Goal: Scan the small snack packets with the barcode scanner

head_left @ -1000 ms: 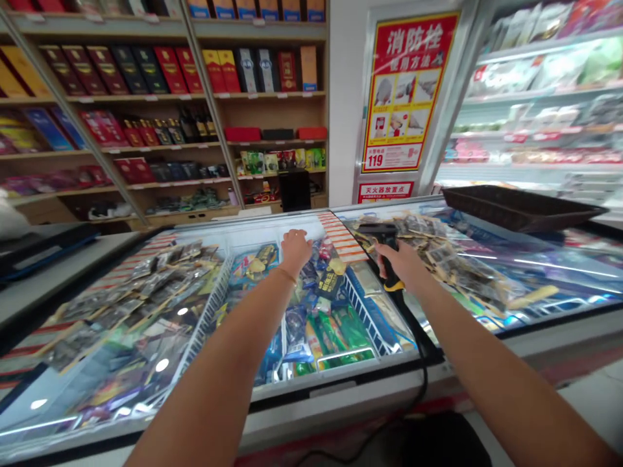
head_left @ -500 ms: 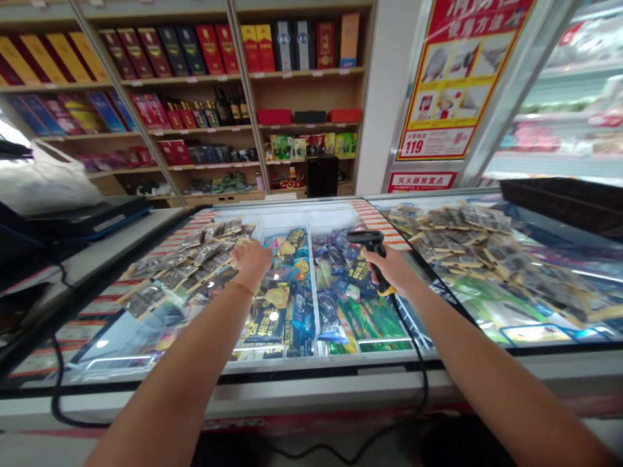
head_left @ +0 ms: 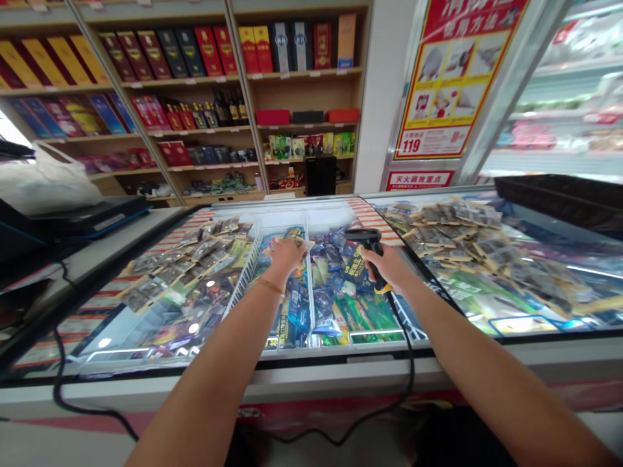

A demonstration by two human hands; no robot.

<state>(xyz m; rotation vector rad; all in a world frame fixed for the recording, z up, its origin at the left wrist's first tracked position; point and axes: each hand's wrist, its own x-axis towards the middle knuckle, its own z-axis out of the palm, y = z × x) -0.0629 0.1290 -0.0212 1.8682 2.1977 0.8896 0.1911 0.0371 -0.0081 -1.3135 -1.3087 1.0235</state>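
In the head view, my left hand [head_left: 288,254] reaches palm down over the middle section of the chest freezer, low among blue and yellow snack packets [head_left: 298,305]. Its thumb sticks out to the right, apart from the fingers, whose tips are partly hidden; I see nothing held. My right hand [head_left: 387,266] is wrapped round the grip of a black barcode scanner [head_left: 366,236], its head pointing left above blue packets [head_left: 325,308]. A black cable [head_left: 407,363] runs down from the scanner over the freezer's front edge.
Small dark packets [head_left: 204,250] are piled left, with another pile [head_left: 452,227] at right. A white wire divider [head_left: 309,292] splits the middle. A black tray [head_left: 559,204] rests at back right. A white bag [head_left: 48,181] sits at far left; shelves of boxes [head_left: 175,52] stand behind.
My left hand has moved right, from beside the left pile of packets to the blue and yellow ones; its thumb now sticks out. My right hand keeps the scanner almost in place.
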